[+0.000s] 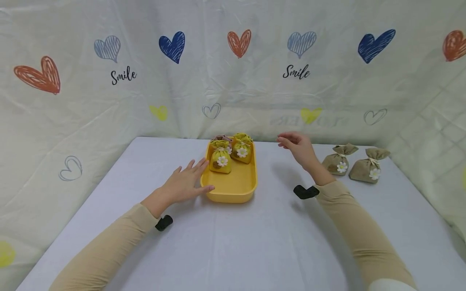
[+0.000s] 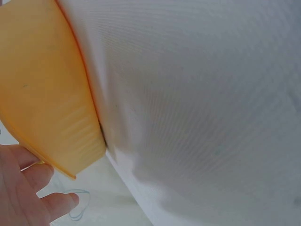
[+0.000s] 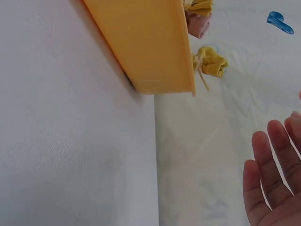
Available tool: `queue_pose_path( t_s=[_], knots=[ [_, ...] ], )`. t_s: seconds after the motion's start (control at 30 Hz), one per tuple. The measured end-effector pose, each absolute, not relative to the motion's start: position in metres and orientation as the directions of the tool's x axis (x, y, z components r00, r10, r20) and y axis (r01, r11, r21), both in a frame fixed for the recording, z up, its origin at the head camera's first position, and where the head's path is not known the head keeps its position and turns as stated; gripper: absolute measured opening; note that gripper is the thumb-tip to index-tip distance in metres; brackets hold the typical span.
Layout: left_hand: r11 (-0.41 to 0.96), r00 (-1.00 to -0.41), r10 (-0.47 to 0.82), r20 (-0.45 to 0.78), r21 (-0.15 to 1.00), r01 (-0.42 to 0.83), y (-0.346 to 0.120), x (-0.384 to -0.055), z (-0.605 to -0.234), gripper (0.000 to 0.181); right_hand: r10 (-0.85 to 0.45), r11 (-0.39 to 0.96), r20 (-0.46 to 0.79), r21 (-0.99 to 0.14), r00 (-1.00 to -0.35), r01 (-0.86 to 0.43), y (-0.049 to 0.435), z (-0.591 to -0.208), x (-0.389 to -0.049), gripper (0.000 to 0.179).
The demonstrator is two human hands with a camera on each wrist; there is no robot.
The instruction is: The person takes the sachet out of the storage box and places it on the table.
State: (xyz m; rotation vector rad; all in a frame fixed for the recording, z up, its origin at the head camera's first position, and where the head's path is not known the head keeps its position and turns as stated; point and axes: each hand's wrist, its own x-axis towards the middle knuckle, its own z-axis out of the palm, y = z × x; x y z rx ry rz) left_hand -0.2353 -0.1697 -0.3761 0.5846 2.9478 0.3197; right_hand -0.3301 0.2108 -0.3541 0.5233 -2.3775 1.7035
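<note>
In one tray (image 1: pixel 233 185) — apparently three pouches (image 1: pixel 220 157); outside, two tan pouches (image 1: pixel 365 171).

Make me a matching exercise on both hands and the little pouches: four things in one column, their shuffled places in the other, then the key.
Things
1. Left hand
2. Yellow pouches
3. Right hand
4. Tan pouches

Places
A. On the white table, at the far right
B. In the air just right of the yellow tray, holding nothing
C. At the left rim of the tray, fingers spread
D. Inside the tray, toward its far end

Right pairs: 1-C, 2-D, 3-B, 4-A
</note>
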Motion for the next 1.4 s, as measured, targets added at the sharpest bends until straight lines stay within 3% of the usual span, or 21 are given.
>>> queue_pose_path(
  t_s=[0.67,0.97,1.4],
  knots=[
    [0.908,-0.92,0.381,-0.086,0.223,0.355,-0.17,-0.234,-0.371,0.097,-0.386,0.505,0.088,-0.813,-0.918,-0.29,0.172,-0.342,-0.351,0.037],
    [0.905,-0.916,0.389,-0.098,0.228,0.36,-0.168,-0.235,-0.375,0.099,-0.399,0.57,0.039,-0.772,-0.916,-0.281,0.161,-0.345,-0.36,0.035],
    [0.906,-0.92,0.381,-0.091,0.235,0.352,-0.168,-0.234,-0.374,0.097,-0.347,0.634,0.074,-0.716,-0.935,-0.292,0.139,-0.348,-0.365,0.039]
  ],
)
